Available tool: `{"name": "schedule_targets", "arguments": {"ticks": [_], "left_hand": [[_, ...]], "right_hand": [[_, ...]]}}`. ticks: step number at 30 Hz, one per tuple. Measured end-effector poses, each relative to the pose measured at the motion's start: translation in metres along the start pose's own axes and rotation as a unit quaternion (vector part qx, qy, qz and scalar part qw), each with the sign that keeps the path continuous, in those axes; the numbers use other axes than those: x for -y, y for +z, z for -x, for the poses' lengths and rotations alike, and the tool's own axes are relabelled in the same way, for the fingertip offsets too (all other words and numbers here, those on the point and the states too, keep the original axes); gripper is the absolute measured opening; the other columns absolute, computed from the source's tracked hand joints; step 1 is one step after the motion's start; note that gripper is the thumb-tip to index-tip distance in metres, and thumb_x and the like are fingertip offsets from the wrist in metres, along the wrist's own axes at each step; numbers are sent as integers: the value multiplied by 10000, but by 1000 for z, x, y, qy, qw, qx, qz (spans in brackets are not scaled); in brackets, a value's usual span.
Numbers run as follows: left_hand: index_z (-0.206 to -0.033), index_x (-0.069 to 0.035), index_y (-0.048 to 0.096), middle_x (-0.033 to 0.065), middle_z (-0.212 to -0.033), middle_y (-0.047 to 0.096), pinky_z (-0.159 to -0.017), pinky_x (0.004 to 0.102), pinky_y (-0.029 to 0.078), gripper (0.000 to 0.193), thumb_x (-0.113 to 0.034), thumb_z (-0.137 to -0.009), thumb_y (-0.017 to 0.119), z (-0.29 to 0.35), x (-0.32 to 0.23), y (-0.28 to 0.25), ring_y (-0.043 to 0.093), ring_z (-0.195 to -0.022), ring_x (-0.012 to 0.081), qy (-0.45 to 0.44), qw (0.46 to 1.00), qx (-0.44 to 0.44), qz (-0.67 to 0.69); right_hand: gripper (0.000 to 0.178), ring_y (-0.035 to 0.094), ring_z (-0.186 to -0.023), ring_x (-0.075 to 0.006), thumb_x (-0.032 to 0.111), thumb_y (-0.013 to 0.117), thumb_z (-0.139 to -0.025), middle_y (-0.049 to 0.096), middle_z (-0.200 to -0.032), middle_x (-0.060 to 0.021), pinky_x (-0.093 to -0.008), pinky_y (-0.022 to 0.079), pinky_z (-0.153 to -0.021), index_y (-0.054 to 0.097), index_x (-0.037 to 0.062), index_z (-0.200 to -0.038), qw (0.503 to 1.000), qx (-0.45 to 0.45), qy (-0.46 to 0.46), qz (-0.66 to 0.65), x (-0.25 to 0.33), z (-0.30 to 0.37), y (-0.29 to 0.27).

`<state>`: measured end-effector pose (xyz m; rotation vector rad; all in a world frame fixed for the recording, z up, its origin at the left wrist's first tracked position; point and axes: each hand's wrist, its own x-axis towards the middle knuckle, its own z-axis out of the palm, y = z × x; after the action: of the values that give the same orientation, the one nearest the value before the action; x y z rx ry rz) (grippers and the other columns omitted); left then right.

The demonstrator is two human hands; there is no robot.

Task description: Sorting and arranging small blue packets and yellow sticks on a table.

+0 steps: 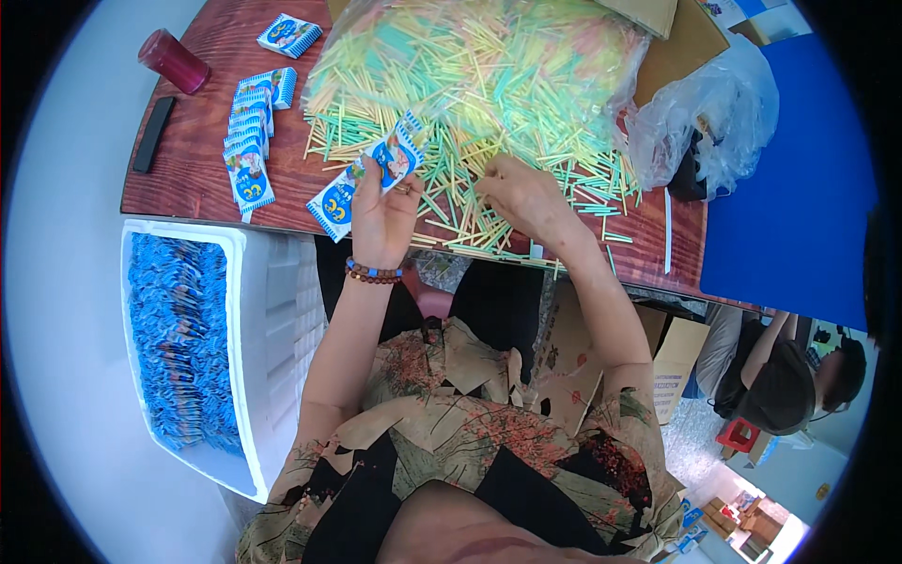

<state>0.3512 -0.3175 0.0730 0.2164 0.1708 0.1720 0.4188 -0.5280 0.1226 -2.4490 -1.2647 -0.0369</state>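
Observation:
My left hand is closed on blue-and-white printed packets, thumb on top. They stretch diagonally past both sides of my fingers; whether they are two packets or one long strip I cannot tell. My right hand dips into a heap of thin pastel sticks at the table's near edge. Its fingers are bent together among the yellow and green sticks, and what they pinch is hidden. Behind both hands, a large clear plastic bag spills more of these sticks onto the table.
An overlapping row of blue-and-white packets lies left, with a packet stack behind. A red cup and black bar stand near the left edge. Below is a white foam box full of packets. A crumpled plastic bag lies right.

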Motion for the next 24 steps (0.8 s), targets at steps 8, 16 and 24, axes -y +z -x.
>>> {"name": "schedule_targets", "arguments": {"ticks": [8, 16, 24], "left_hand": [[-1124, -70, 571, 43, -1091, 648, -772, 296, 501, 232, -238, -964, 565, 5, -1, -10, 608, -946, 123, -4, 1000, -17, -12], [-1126, -74, 572, 44, -1091, 651, -778, 304, 503, 218, -219, -963, 568, 6, 1, -9, 613, -961, 133, -10, 1000, -15, -19], [-1140, -73, 565, 54, -1117, 640, -779, 294, 507, 238, -232, -964, 567, 6, 5, -5, 607, -982, 139, -16, 999, -23, -19]], "right_hand": [[84, 576, -769, -258, 125, 642, -777, 543, -851, -73, -390, 473, -639, 589, 64, -801, 996, -26, -53, 66, -12, -15, 7], [86, 526, -946, -232, 141, 623, -777, 543, -851, -64, -355, 378, -806, 577, 79, -814, 986, -2, -60, 158, -13, -12, 7], [82, 533, -674, -101, 83, 626, -880, 593, -761, -38, -260, 425, -647, 622, 5, -904, 967, -124, 99, -201, 16, -16, -47]]}}
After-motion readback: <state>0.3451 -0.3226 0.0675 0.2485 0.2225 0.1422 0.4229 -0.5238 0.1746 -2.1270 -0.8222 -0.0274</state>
